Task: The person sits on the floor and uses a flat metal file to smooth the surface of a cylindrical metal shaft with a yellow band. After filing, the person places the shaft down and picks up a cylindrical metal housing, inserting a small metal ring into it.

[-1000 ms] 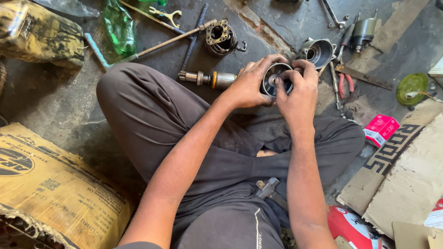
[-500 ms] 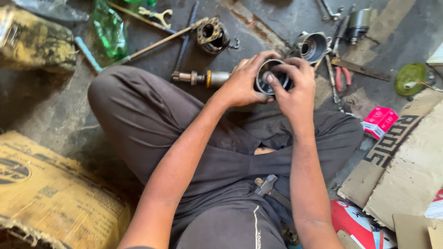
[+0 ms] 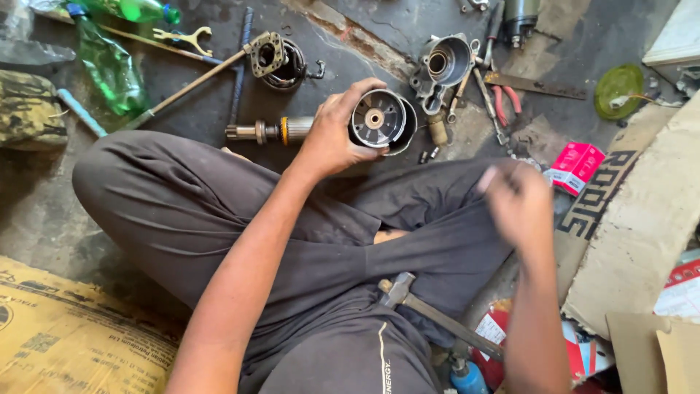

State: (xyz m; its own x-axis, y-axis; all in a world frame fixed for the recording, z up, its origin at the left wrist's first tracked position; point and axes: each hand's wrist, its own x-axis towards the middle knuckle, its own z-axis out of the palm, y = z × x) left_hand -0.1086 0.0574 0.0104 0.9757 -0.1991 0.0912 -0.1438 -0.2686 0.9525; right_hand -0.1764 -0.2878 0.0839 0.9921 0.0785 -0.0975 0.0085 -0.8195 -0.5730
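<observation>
Gripping the round metal housing (image 3: pixel 379 120) in your left hand (image 3: pixel 332 135), you hold it just above your crossed legs, its open end facing up at you. Your fingers wrap about its rim, thumb on the near edge, closed firmly on it. It is a dark grey cylinder with a ribbed inner wall and a pale hub with a small centre hole. Your right hand (image 3: pixel 521 204) hangs apart over your right knee, blurred, so you cannot tell how far its fingers are spread or whether they carry anything.

Just beside your left wrist lies a shaft with a copper-coloured band (image 3: pixel 270 131) on the concrete floor (image 3: pixel 44 211). Beyond the housing sits a cast aluminium end casing (image 3: pixel 445 66), with red-handled pliers (image 3: pixel 503 102) to its right. A hammer (image 3: pixel 430 314) rests across your lap.

For packaging: a small pink-red carton (image 3: pixel 576 164) lies flat on the floor at your right, touching the edge of a brown cardboard sheet with bold dark lettering (image 3: pixel 627 219). A yellow-brown printed sack (image 3: pixel 65 335) fills the lower left corner. A crumpled green plastic bottle (image 3: pixel 109 69) lies at top left, near a camouflage-patterned bundle (image 3: pixel 29 109). A round green lid (image 3: pixel 618 87) sits at top right.
</observation>
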